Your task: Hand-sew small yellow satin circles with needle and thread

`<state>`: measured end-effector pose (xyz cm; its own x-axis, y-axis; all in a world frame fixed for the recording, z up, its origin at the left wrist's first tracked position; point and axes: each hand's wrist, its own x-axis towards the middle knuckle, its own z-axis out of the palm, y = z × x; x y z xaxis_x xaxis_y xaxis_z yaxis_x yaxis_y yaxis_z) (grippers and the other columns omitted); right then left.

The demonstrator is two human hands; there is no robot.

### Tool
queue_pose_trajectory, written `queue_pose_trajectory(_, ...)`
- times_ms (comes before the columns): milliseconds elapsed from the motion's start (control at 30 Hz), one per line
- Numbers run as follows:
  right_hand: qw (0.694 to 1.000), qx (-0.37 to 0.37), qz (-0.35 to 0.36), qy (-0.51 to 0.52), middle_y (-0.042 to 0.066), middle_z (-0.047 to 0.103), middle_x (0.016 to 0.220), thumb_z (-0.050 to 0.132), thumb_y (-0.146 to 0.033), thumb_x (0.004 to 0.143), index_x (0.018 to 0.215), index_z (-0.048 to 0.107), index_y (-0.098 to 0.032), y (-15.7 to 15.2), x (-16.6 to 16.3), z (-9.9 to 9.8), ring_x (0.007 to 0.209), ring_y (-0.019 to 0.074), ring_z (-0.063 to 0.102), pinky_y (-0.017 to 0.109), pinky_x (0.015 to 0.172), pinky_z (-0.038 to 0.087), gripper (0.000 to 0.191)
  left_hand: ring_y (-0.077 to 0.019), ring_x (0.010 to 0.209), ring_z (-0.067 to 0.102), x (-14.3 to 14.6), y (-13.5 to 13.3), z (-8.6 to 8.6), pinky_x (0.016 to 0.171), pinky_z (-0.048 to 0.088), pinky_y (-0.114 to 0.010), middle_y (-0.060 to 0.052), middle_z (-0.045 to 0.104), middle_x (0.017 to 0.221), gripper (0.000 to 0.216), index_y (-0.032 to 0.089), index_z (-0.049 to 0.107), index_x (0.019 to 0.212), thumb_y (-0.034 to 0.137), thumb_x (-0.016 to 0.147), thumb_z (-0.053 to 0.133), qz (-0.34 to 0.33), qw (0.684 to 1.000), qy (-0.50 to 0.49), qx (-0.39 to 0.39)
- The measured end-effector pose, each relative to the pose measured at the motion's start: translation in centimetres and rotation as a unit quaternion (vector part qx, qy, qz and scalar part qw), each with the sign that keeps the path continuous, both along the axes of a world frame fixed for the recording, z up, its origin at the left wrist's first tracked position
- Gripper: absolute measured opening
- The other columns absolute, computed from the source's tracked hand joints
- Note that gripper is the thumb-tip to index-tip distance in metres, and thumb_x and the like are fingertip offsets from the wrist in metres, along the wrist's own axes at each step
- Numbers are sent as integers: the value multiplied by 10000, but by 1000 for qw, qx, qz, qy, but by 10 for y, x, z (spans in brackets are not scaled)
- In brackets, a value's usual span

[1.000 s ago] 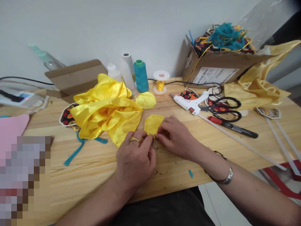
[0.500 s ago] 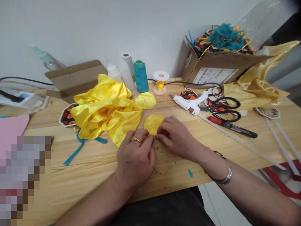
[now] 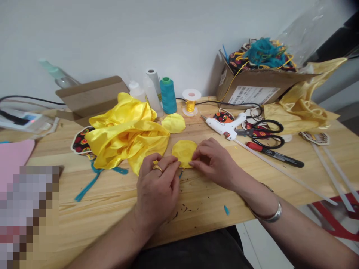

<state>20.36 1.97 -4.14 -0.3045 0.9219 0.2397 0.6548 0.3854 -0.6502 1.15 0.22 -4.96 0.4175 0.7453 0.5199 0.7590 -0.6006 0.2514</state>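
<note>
A small round yellow fabric piece (image 3: 184, 151) lies on the wooden table (image 3: 106, 201) in front of me. My left hand (image 3: 158, 188), with a gold ring, pinches its near left edge. My right hand (image 3: 214, 161), a silver bangle on its wrist, presses fingertips on its right edge. A bit of teal thread shows just below the piece, between my hands. A second yellow fabric round (image 3: 174, 123) lies further back. A crumpled heap of yellow satin (image 3: 126, 130) sits left of both rounds.
A white glue gun (image 3: 226, 127), black scissors (image 3: 263, 132), a marker (image 3: 276, 155) and glue sticks (image 3: 286, 170) lie to the right. A teal thread cone (image 3: 167, 96), bottles and a yellow spool (image 3: 191, 101) stand behind. A cardboard box (image 3: 252, 87) of scraps is back right.
Both hands stay on the yellow round, which now shows more fully between them. The view has tilted slightly, shifting everything a little down and left.
</note>
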Motion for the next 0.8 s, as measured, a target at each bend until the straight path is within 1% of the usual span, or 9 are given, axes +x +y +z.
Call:
queue_pose_trajectory(133, 1000, -3, -8, -30, 31, 565, 751, 670, -225, 759, 700, 576, -171, -2, -4, 1, 806, 177, 468, 297, 713, 385, 123, -272, 910, 516, 0, -1, 0, 863, 460, -455, -46, 727, 976, 250, 169, 709, 915, 58, 729, 585, -11, 1000, 3, -17)
queue_pose_trajectory(367, 997, -2, -15, -78, 36, 557, 751, 672, -259, 752, 700, 529, -173, -4, -8, 0, 793, 185, 454, 308, 706, 376, 175, -278, 924, 495, -1, -2, -1, 848, 463, -463, -38, 728, 970, 251, 176, 709, 908, 62, 733, 569, -17, 999, 9, -33)
queue_pose_trajectory(533, 997, -3, -10, -79, 33, 554, 752, 674, -244, 752, 697, 521, -175, -3, -8, -1, 794, 182, 454, 300, 704, 377, 177, -278, 917, 502, 0, -3, -1, 828, 469, -462, -43, 724, 970, 248, 169, 706, 906, 58, 737, 563, -19, 999, 14, -34)
queue_pose_trajectory(700, 996, -9, -12, -83, 38, 562, 759, 681, -239, 744, 696, 527, -172, -3, -9, 2, 805, 189, 460, 306, 704, 384, 175, -284, 905, 499, 0, -4, 0, 816, 469, -473, -52, 717, 954, 236, 160, 702, 897, 63, 728, 569, -21, 999, 15, -36)
queue_pose_trajectory(800, 998, -5, -21, -62, 52, 574, 781, 677, -254, 750, 719, 553, -163, -3, -9, 4, 815, 195, 465, 312, 706, 397, 157, -287, 939, 508, 0, -4, -1, 841, 461, -476, -82, 701, 1011, 268, 141, 692, 937, 52, 723, 559, -15, 999, 8, -34)
